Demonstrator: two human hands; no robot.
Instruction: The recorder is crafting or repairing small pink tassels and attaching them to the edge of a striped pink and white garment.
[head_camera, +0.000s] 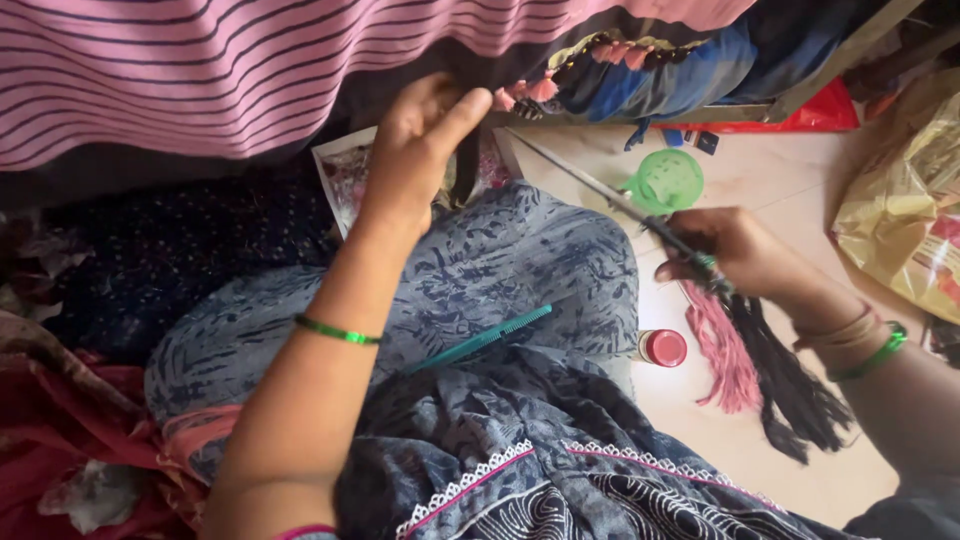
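My left hand (420, 145) reaches forward over my knee and pinches a dark strip of thread or hair (465, 170) near the striped cloth. My right hand (735, 250) grips a taut thin cord (580, 175) that runs up and left from it, together with a bundle of black threads (790, 385) that hangs down from the fist. A pink tassel (722, 355) lies on the floor just under that hand. A teal comb (485, 338) rests on my blue patterned lap (520, 270).
Pink striped fabric (200, 70) hangs across the top. A green plastic cup (667, 180) and a small red-capped bottle (662, 347) stand on the light floor (790, 190). A yellowish plastic bag (905, 220) sits at the right. Dark and red cloths (60, 420) pile at the left.
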